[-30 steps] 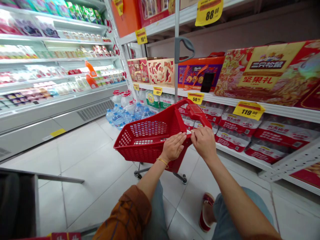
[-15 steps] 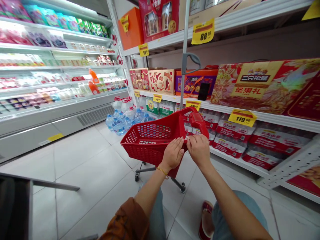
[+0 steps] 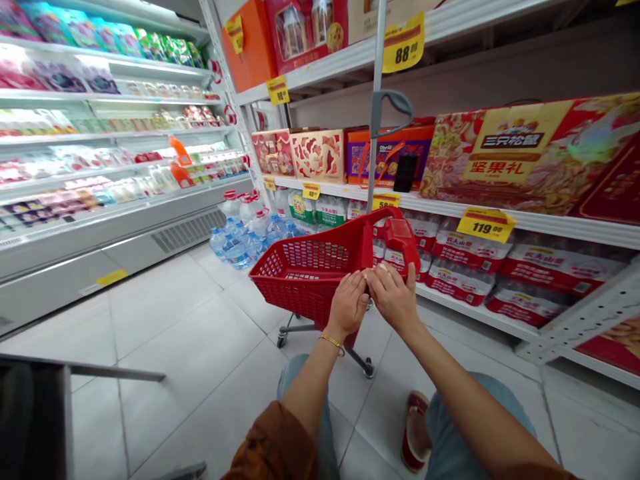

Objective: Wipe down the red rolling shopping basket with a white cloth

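Observation:
A red plastic shopping cart [image 3: 320, 257] with a perforated basket and grey wheeled legs stands in front of me, its looped handle [image 3: 405, 243] at the right. My left hand [image 3: 347, 303] lies over the basket's near rim, fingers bent down on it and a gold bangle at the wrist. Beside it, my right hand [image 3: 393, 293] rests on the same rim near the handle, its fingers bent over and its thumb pointing up. The two hands touch at the fingertips, which partly hide the rim. Inside the basket I see no goods.
A refrigerated display [image 3: 115, 207] runs along the left. Blue-tinted water bottles [image 3: 237, 243] stand on the floor beyond the cart. At the right, white shelving [image 3: 550, 220] carries gift boxes [image 3: 505, 157] and packs of bottled water [image 3: 460, 273]. A dark metal frame [image 3: 115, 373] juts in at left.
The view has shifted slightly, and the cart sits a little further right. My right hand has slid left against my left fingers, and its thumb has lifted.

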Demonstrator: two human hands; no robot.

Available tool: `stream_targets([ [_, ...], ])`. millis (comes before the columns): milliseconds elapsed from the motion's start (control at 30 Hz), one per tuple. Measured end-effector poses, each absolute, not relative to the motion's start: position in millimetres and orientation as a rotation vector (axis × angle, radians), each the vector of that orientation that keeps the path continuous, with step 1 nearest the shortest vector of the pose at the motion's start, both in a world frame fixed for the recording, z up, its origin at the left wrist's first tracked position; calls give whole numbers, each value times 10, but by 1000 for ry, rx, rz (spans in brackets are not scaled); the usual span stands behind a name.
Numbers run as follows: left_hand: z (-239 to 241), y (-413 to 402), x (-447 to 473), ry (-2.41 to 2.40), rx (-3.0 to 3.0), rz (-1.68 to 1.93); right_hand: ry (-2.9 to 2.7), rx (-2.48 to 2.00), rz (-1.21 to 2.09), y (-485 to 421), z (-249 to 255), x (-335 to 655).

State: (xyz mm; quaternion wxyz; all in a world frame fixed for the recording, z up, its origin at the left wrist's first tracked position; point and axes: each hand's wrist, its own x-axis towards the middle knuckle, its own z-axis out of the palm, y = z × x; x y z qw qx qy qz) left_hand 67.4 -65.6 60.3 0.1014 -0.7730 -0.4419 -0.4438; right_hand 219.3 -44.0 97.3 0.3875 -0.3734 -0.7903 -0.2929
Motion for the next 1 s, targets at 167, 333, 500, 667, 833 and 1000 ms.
stream_targets([
  [167, 598, -622, 691, -1301, -2302, -1325, -2018, -935, -845, -420, 951, 2312],
  [333, 614, -614, 732, -1283, -2305, -1415, -1967, -897, -839, -372, 894, 2423],
  [500, 618, -611, 756, -1292, -2314, -1434, -1979, -898, -731, -337, 895, 2547],
  [667, 611, -603, 775, -1281, -2304, -1489, -1944, -929, -727, -355, 963, 2654],
  [833, 595, -587, 791, -1281, -2297, -1488, -1927, -954, -645, -346, 978, 2725],
  [1000, 568, -577, 816, -1289, -2266, -1501, -1859, -968, -599, -321, 997, 2761],
])
